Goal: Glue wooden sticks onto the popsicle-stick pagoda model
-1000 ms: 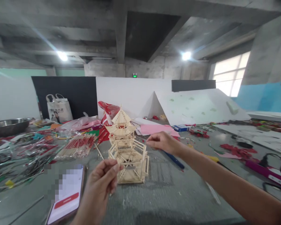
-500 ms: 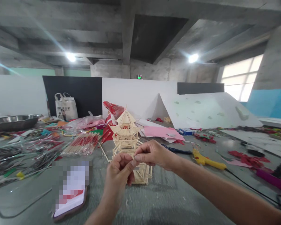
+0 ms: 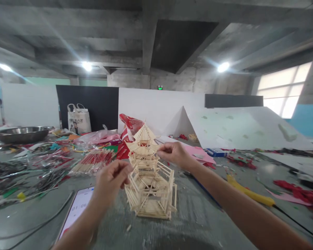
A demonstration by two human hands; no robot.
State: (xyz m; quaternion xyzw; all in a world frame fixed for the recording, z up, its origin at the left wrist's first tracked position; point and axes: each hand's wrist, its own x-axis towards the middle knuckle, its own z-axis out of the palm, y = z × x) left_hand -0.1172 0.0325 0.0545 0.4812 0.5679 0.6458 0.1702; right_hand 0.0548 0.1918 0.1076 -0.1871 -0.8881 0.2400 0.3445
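A tiered pagoda model of thin pale wooden sticks (image 3: 152,184) stands upright on the grey table, its pointed roof at the top. My right hand (image 3: 174,154) is at the right edge of an upper tier, thumb and fingertips pinched together; anything between them is too small to make out. On the model's left side, my left hand (image 3: 112,180) has its fingers curled in against the thumb, close to the middle tier. Slight blur hides whether it holds something or touches the sticks. A small stick piece (image 3: 129,228) lies in front of the model.
A phone (image 3: 77,208) lies partly under my left forearm. Bagged sticks (image 3: 94,161) and plastic-wrapped bits fill the left, near a metal basin (image 3: 22,134). Beyond my right arm is a yellow glue gun (image 3: 250,194) with a black cord. White boards (image 3: 161,107) stand behind.
My hands, earlier together in front of the model, have moved apart. The right rose to the upper tier; the left shifted left. The view has shifted slightly, showing more of the lower tier.
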